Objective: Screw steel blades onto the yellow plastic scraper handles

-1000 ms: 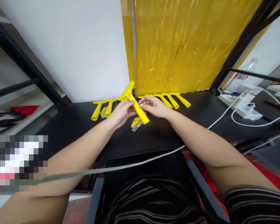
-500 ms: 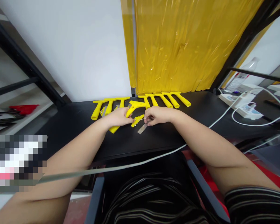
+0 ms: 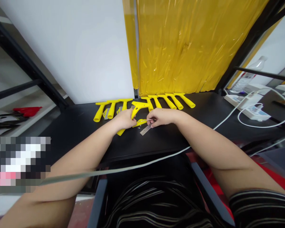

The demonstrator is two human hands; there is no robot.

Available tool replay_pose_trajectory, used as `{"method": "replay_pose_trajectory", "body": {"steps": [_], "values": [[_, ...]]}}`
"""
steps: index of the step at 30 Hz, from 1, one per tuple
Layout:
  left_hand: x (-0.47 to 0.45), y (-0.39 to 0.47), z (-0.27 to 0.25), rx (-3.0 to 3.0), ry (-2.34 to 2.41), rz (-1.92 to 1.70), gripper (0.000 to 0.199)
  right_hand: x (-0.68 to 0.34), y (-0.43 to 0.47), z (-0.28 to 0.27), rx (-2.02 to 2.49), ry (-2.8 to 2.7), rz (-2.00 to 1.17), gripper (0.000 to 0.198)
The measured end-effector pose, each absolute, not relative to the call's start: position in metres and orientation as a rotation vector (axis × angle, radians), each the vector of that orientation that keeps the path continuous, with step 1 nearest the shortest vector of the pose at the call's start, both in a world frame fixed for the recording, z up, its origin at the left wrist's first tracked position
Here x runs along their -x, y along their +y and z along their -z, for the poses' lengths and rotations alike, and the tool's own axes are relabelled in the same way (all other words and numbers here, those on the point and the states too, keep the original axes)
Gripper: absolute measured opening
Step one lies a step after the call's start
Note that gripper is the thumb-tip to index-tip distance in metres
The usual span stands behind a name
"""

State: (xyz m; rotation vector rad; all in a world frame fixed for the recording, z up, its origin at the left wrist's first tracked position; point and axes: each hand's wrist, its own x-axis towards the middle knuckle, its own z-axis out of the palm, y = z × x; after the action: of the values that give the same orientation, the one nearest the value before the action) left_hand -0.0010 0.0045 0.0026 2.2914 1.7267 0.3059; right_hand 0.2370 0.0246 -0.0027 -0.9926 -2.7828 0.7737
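plainly, the left hand [image 3: 126,119] is clamped around a yellow scraper handle [image 3: 138,107] at the centre of the frame, its forked head turned upward, while the right hand [image 3: 163,116] pinches a thin metal tool [image 3: 149,120] over a small yellow clamp plate [image 3: 142,121]. whether the tip touches the plate or hovers just above it, i cannot tell. to work it well, the tip should sit square, with light, even pressure, and the plate needs bracing so it does not skate on the black tabletop [image 3: 125,148]. a bare metal blade [image 3: 145,129] lies just below the right fingers, best kept off its edge; what looks like a tiny screw [image 3: 139,127] sits beside the plate and could easily roll if nudged. as for containers, a clear plastic bottle [image 3: 249,75] stands at the upper right, behind a white power strip [image 3: 251,110]; its contents are hard to make out.
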Motion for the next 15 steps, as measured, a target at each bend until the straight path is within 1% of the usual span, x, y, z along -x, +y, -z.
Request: {"method": "replay_pose_trajectory", "body": {"steps": [3,7,9,12,15], "values": [[0.003,0.002,-0.005,-2.272,1.688,-0.302,0.023,-0.237,0.023,0.001,1.014,-2.767,-0.754,0.011],[0.005,0.000,-0.009,-2.176,1.591,-0.243,0.038,-0.243,0.024,-0.005,1.002,-2.775,-0.777,0.006],[0.005,0.000,-0.010,-2.158,1.580,-0.218,0.040,-0.248,0.026,-0.007,1.016,-2.754,-0.865,0.005],[0.004,0.001,-0.009,-2.146,1.580,-0.211,0.041,-0.256,0.029,-0.010,1.034,-2.709,-1.005,0.008],[0.003,0.001,-0.008,-2.154,1.605,-0.250,0.041,-0.262,0.031,-0.012,1.049,-2.674,-1.073,0.011]]}}
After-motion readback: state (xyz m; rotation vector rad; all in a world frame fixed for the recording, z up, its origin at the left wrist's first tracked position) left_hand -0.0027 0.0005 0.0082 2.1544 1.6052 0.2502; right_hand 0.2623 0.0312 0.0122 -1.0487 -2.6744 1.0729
